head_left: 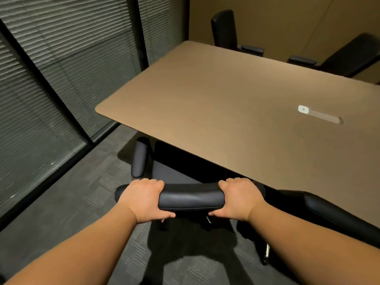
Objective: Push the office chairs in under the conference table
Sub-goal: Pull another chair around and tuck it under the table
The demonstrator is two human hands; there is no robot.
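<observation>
1. Black padded leather forms the top edge of the near chair (191,197), straight ahead and low in view; both hands hold it.
2. Left hand (144,199) grips the left end of that backrest top, fingers curled over the far side and thumb tucked underneath.
3. Right hand (239,198) grips the right end the same way, fingers wrapped over the top, thumb below.
4. Under the hands, the chair's base and a caster or two show dimly on the grey carpet (86,198).
5. Its seat lies partly beneath the near edge of the table (216,95); the left armrest (139,159) stands just outside that edge, near the table's left corner.
6. Beside it on the right, a second chair (339,221) shows its black back, close against the table's near side.
7. Set into the brown tabletop is a white socket (303,109) at the end of a narrow slot.
8. Along the far side stand two more black chairs, a far left chair (224,29) upright and a far right chair (353,54), armrests at the table edge.
9. Closed blinds (51,79) cover the left wall.
</observation>
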